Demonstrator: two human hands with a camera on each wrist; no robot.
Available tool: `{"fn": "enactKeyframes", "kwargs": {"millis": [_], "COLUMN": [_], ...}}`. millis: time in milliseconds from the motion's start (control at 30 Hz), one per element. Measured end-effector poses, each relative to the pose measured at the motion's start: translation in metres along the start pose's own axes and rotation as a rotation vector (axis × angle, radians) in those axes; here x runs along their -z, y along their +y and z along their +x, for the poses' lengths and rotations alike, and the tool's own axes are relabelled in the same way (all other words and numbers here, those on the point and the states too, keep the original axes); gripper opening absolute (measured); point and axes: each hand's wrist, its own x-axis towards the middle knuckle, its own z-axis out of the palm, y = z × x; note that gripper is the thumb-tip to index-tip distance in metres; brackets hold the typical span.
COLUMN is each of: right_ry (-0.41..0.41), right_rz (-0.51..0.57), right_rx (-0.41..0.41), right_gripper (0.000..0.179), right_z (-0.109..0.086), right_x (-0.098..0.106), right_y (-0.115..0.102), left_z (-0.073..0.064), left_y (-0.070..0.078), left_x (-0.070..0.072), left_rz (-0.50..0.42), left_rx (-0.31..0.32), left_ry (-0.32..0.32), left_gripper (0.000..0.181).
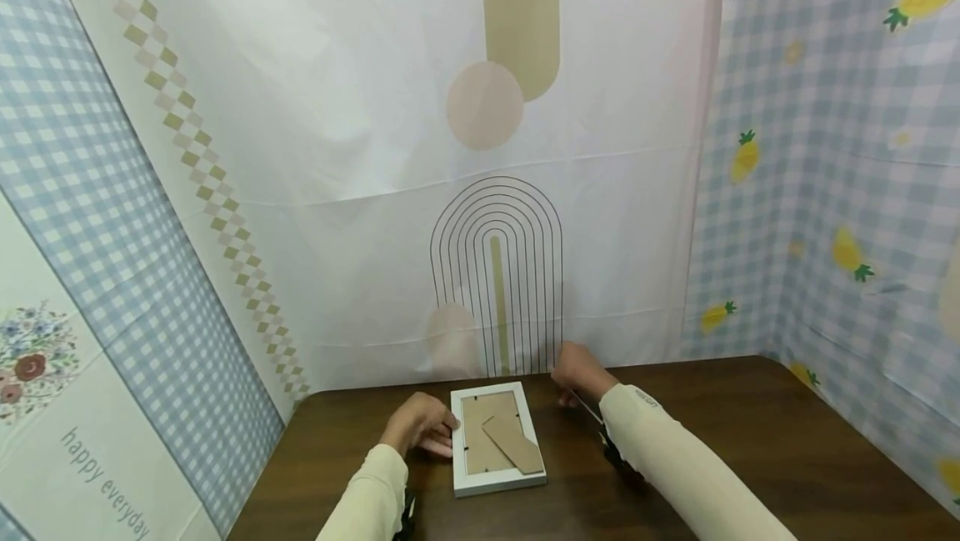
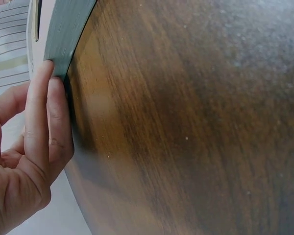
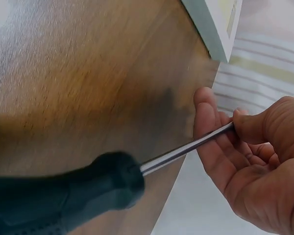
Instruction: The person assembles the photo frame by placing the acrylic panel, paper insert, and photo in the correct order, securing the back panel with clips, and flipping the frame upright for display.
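Observation:
A white picture frame [image 1: 501, 484] lies face down on the table, its brown backing board [image 1: 476, 453] and angled stand leg [image 1: 516, 446] upward. Small dark tabs sit along the board's edges. My left hand [image 1: 420, 424] is at the frame's left side; in the left wrist view its extended fingertips [image 2: 46, 71] touch the side edge. Beyond the frame's far right corner, my right hand [image 1: 581, 373] pinches a screwdriver [image 3: 186, 148] by its metal shaft near the end. The screwdriver's dark handle [image 3: 88, 193] points back toward the wrist.
The dark wood table [image 1: 697, 433] has its far edge against a white printed cloth [image 1: 360, 274]. Blue checked cloths hang at both sides, the right one [image 1: 810, 191] with pineapples. Pale sleeves [image 1: 675, 458] cover both forearms.

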Motion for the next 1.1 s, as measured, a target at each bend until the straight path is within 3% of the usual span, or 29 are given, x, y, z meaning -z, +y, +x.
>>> {"fn": "enactKeyframes", "kwargs": {"millis": [67,200,300,367,533,600,667,867,1100], "right_ry": [-0.006,-0.013,-0.002,0.014,0.047,0.058,0.076,0.113,0.127], "right_rz": [0.003,0.005,-0.001,0.003,0.007,0.026,0.056,0.043,-0.153], "right_rx": [0.038,0.034,-0.026,0.008,-0.035,-0.092,-0.098,-0.120,-0.159], "right_gripper": [0.024,0.020,0.023,0.025,0.024,0.022,0.019,0.014,0.005], "right_z": [0.020,0.047,0.045,0.056,0.030,0.007,0.000,-0.003,-0.001], "right_x": [-0.003,-0.005,-0.001,-0.002,0.008,0.016,0.017,0.019,0.025], "right_y": [0.020,0.046,0.046,0.062,0.053,0.035,0.033,0.037,0.041], "left_z": [0.000,0.002,0.004,0.004,0.003,0.002,0.001,0.001,0.001], "left_y": [-0.001,-0.004,-0.005,-0.006,-0.003,-0.002,-0.002,-0.002,-0.002], "left_x": [0.001,0.001,0.001,0.001,0.000,0.000,0.001,0.001,0.001], "left_rz": [-0.004,-0.016,-0.024,-0.028,-0.025,-0.021,-0.020,-0.031,-0.041], "left_rx": [0.001,0.003,0.002,-0.001,-0.011,-0.013,-0.015,-0.008,-0.009], "left_ry": [0.005,0.011,0.012,0.013,0.017,0.019,0.022,0.022,0.026], "left_gripper": [0.004,0.006,0.008,0.009,0.009,0.009,0.008,0.006,0.008]}}
